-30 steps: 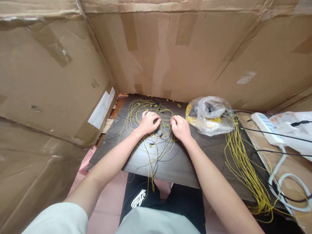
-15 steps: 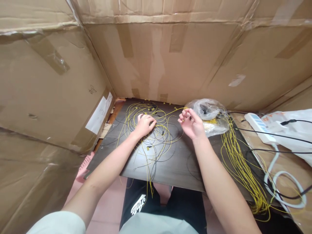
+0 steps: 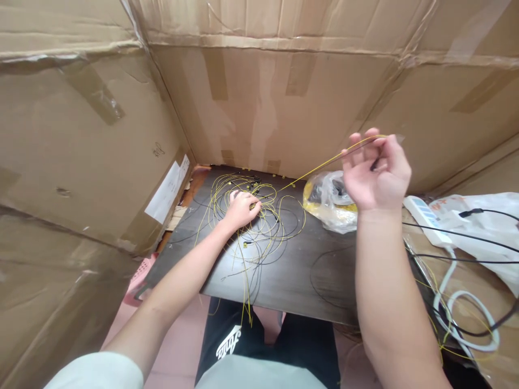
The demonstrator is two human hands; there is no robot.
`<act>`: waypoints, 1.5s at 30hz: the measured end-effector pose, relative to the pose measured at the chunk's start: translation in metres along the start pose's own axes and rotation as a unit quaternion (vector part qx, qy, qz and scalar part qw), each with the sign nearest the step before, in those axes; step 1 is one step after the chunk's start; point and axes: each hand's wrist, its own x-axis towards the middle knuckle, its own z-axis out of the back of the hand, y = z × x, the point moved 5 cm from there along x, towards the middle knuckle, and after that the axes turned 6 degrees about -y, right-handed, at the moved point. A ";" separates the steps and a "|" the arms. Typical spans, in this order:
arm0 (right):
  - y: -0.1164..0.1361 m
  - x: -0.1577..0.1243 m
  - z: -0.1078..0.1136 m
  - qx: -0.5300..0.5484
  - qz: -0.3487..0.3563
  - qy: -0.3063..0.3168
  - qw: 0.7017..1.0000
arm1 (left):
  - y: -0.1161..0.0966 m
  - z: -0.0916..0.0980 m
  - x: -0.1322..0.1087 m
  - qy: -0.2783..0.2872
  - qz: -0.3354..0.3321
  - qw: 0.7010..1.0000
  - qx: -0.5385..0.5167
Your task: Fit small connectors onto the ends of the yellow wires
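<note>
My left hand (image 3: 241, 208) rests with curled fingers on a tangle of thin yellow and black wires (image 3: 259, 227) on the dark board (image 3: 292, 281), pinning them down. My right hand (image 3: 375, 170) is raised high above the table's right side, palm toward me, fingers pinched on one yellow wire (image 3: 320, 165). That wire runs taut from the fingers down and left to the tangle by my left hand.
Cardboard walls close in the left and back. A clear plastic bag (image 3: 330, 200) with yellow parts lies behind my right wrist. A white power strip (image 3: 421, 219), white cable (image 3: 466, 302), black cords and a white bag (image 3: 482, 227) sit at the right.
My right hand has lifted up and to the right from the tangle, drawing a yellow wire out taut. My left hand has stayed on the tangle.
</note>
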 end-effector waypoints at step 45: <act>-0.130 -0.138 -0.056 -0.637 0.096 0.258 0.720 | 0.008 -0.003 -0.002 0.062 0.020 0.995 -0.075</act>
